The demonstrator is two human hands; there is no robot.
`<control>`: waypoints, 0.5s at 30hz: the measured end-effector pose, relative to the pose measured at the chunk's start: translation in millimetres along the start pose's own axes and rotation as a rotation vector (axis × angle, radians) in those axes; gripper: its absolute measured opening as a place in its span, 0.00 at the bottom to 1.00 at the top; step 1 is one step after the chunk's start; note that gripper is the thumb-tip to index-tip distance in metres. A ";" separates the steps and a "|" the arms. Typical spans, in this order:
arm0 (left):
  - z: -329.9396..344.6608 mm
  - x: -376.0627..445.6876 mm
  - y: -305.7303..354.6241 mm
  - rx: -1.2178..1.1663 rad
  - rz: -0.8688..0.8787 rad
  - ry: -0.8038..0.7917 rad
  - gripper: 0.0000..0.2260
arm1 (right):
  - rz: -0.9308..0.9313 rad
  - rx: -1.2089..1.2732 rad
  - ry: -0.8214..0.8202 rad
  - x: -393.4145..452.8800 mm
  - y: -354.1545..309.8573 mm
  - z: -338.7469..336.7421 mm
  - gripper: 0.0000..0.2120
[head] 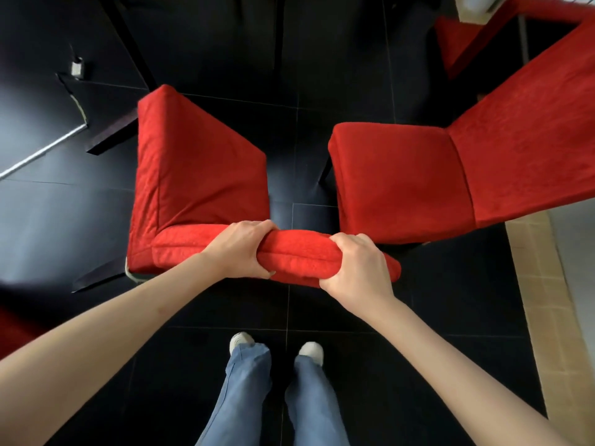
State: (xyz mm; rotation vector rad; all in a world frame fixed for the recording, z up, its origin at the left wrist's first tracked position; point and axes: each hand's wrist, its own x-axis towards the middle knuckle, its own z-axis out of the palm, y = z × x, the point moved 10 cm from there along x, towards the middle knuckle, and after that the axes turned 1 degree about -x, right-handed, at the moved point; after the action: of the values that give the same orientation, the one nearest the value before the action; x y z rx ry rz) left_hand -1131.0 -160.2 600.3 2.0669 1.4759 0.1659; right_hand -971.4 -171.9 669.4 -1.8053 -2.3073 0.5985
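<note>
Two hands grip one red chair (199,169) by the top of its backrest (299,255), which lies nearest the person, with the seat reaching away across the dark floor (450,300). The left hand (240,251) wraps the padded top edge, fingers curled over the far side and thumb on the near side. The right hand (355,268) clamps the same edge just beside it, close to the backrest's right corner, fingers folded over the fabric. A short stretch of red cover shows between the two hands. A second chair (402,178), also red, stands just to the right, its seat near the first chair's but apart from it. A dark table (48,91) fills the upper left. Below the hands are blue jeans (244,391) and pale shoes (241,341) on the floor.
</note>
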 end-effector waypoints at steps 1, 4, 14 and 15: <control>-3.8 -3.9 -2.9 0.012 -0.016 -0.007 0.28 | -0.006 0.006 0.020 -1.1 -6.6 -0.7 0.19; -11.2 -14.6 -13.6 0.044 -0.054 -0.021 0.26 | -0.061 0.095 0.097 -7.7 -22.3 -0.6 0.24; -21.1 -30.9 -21.6 0.047 -0.129 0.017 0.26 | 0.033 0.380 -0.074 -20.5 47.7 24.9 0.38; -21.0 -30.9 -21.1 0.052 -0.130 0.017 0.26 | 0.041 0.391 -0.063 -20.3 49.2 26.7 0.37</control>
State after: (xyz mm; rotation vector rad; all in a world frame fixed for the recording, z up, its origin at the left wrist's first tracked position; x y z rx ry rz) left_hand -1168.9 -175.3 613.5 2.0058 1.6356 0.0955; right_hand -931.5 -187.5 628.1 -1.6678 -2.0127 1.0430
